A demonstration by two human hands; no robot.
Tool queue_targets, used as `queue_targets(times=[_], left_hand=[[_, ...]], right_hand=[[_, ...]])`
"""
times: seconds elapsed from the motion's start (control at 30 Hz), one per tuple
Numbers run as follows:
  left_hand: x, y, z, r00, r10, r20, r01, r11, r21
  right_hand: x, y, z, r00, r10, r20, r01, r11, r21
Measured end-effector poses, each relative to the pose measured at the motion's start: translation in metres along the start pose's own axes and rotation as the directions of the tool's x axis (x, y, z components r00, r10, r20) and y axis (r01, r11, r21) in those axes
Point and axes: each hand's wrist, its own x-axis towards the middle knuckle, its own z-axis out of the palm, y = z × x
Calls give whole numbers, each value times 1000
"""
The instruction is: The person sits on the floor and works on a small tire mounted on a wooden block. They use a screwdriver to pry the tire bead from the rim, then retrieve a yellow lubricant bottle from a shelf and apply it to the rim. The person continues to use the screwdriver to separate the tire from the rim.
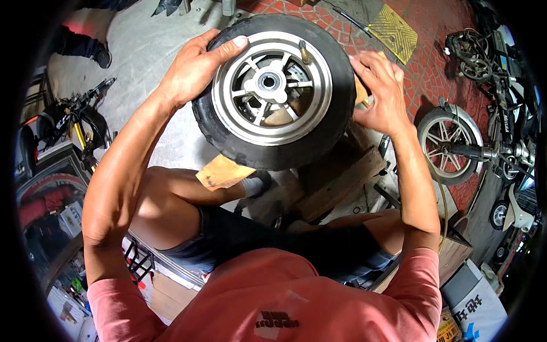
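Note:
A wheel with a black tire (pixel 214 132) and silver spoked rim (pixel 311 117) lies face up before me, a valve stem at its upper right. My left hand (pixel 190 68) grips the tire's upper left, thumb on the sidewall. My right hand (pixel 377 85) is curled at the tire's right edge beside tan cardboard; exactly what its fingertips hold is hard to make out. More tan cardboard (pixel 224 171) sticks out under the tire's lower left. Wooden boards (pixel 342 188) lie below the wheel.
Parked two-wheelers with a spoked front wheel (pixel 447 143) stand at right. At left are black bike parts (pixel 80 125), a glass-topped case and another person's leg and shoe (pixel 102 56). A yellow mat (pixel 393 31) and dark tool (pixel 350 21) lie beyond, on red paving (pixel 427 68).

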Motion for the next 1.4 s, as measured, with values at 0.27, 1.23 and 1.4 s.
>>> queue_targets(times=[0.27,1.23,1.4], left_hand=[[8,2,-6,994,81,-71,-68,982,179],[-220,-54,174,862,504,56,-425,657,623],[-203,-83,160,814,549,191,-521,542,660]], right_hand=[[9,11,1,999,-38,-18,37,998,-50],[-142,-206,6,760,588,-276,-630,771,-91],[-131,-200,-4,743,642,-192,-665,742,-92]])
